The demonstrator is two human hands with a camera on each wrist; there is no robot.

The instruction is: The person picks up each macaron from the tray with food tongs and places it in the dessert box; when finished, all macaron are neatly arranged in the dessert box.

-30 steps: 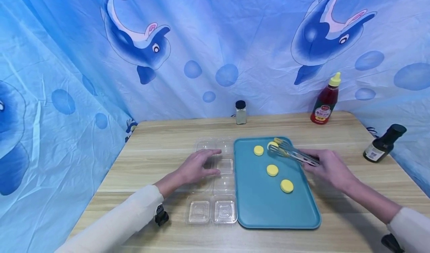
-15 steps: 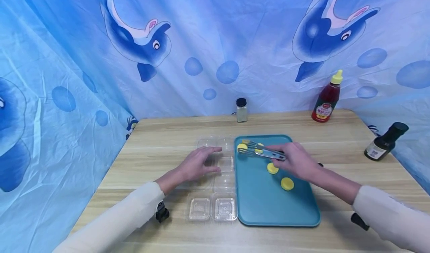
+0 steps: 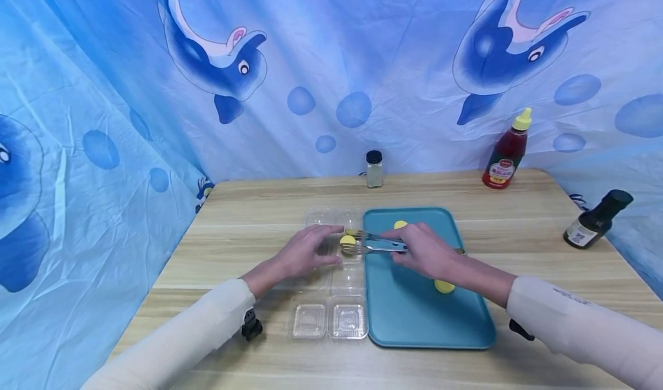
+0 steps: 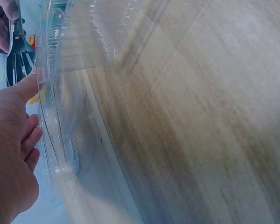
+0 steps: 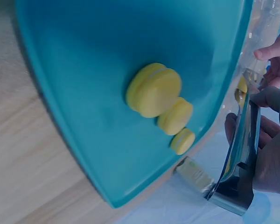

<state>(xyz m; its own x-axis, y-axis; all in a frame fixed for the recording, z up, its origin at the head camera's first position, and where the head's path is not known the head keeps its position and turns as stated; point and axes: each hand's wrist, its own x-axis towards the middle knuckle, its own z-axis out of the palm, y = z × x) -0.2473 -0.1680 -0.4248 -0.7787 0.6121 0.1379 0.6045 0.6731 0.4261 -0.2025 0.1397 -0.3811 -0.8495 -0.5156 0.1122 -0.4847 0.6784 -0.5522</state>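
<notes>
My right hand (image 3: 429, 251) grips metal tongs (image 3: 384, 245), whose slotted ends pinch a yellow macaron (image 3: 347, 241) over a compartment of the clear plastic container (image 3: 348, 320). My left hand (image 3: 300, 253) rests at that container, thumb and index finger spread apart around the same compartment; the left wrist view has the thumb against the clear rim (image 4: 43, 100). On the teal tray (image 3: 414, 324) lie three more macarons, the nearest large in the right wrist view (image 5: 156, 91); behind it come a second macaron (image 5: 176, 116) and a third macaron (image 5: 182, 141). In the head view my right hand hides one of them.
Container and tray stand side by side on a wooden table (image 3: 248, 206). At the back are a small black-capped jar (image 3: 374, 171) and a red sauce bottle (image 3: 505, 159). A dark bottle (image 3: 593, 223) stands at the right edge. A blue dolphin-print curtain (image 3: 321, 45) hangs behind.
My right hand has carried the macaron in the tongs leftward from the tray's far right corner, across the tray, to over the container. The left hand has stayed in place.
</notes>
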